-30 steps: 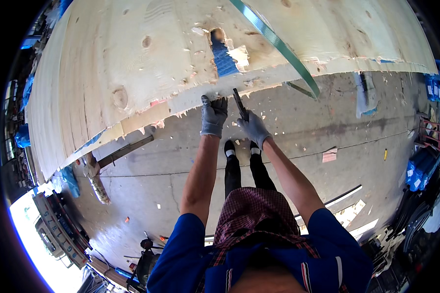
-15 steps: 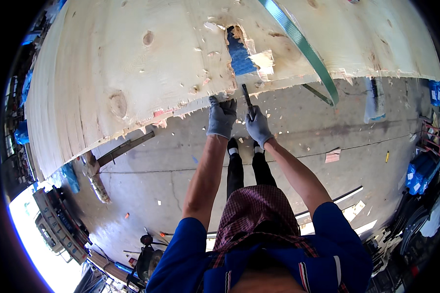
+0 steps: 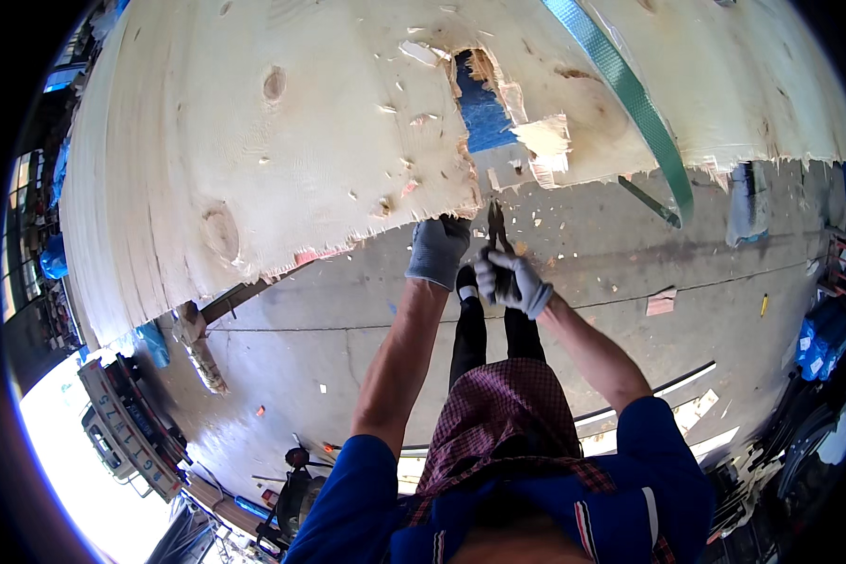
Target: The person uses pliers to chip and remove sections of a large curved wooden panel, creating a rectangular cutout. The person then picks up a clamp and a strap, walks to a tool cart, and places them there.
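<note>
A large pale plywood sheet [image 3: 338, 122] with a splintered near edge spans the upper part of the view. My left hand [image 3: 438, 252], in a grey glove, is closed at that edge, its fingertips hidden beneath the wood. To its right, my gloved right hand [image 3: 515, 280] grips dark pliers [image 3: 496, 226], which point away from me with their jaws slightly apart. The jaws are just below the edge, near a ragged hole [image 3: 487, 117] that shows blue underneath. A torn flap of veneer [image 3: 545, 141] sticks up beside the hole.
A green strap [image 3: 639, 103] crosses the sheet and curls over its edge. Wood chips lie on the sheet and on the concrete floor [image 3: 348, 352]. A timber bearer [image 3: 230, 303] is under the left side. Blue wrapped bundles [image 3: 822, 334] stand at the right, a truck [image 3: 127, 428] at lower left.
My right hand and the pliers have drawn back from the edge towards me, and the hand has turned. My left hand has moved slightly nearer. The whole view has shifted a little.
</note>
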`<state>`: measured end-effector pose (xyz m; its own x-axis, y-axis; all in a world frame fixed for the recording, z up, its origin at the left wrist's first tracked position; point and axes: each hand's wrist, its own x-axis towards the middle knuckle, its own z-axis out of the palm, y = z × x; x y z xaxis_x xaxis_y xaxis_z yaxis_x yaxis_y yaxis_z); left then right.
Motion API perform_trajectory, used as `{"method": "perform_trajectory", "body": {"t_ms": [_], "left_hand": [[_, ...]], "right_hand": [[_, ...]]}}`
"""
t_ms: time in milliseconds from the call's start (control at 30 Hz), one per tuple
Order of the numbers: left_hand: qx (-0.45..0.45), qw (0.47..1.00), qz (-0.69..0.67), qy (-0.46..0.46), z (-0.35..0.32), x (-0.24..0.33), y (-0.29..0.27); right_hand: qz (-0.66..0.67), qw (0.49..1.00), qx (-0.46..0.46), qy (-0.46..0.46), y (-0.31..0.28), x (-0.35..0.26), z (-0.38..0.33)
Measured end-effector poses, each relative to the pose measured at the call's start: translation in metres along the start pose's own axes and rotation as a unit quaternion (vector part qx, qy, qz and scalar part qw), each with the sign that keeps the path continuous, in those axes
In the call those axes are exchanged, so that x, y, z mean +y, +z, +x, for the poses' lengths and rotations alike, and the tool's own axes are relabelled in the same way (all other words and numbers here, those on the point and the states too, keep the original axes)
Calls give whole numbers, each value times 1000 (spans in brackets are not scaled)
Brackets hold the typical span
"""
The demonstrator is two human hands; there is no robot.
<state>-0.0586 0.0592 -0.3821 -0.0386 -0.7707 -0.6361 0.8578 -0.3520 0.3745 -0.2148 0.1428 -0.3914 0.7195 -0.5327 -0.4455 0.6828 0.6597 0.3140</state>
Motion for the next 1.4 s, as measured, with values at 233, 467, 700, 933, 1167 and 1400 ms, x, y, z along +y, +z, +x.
{"method": "perform_trajectory", "body": {"t_ms": [233,467,700,933,1167,1400], "left_hand": [[107,994,-10,-2,-10,-3,31],[75,997,-6,0,-7,-1,29],[74,997,-4,8,-9,-3,29],[67,997,-39,-13,-5,-3,26],[57,998,-20,5,-8,-3,27],[52,999,-13,4,-7,-3,24]], "right_hand": [[-560,785,218,-149,-12,37,-50],[-696,615,285,-237,51,4,-31],[-610,704,290,-221,40,10,-14],[-464,837,230,-176,27,4,-28],[-550,742,289,-253,49,17,-22],[-731,507,370,-267,64,9,-5]]}}
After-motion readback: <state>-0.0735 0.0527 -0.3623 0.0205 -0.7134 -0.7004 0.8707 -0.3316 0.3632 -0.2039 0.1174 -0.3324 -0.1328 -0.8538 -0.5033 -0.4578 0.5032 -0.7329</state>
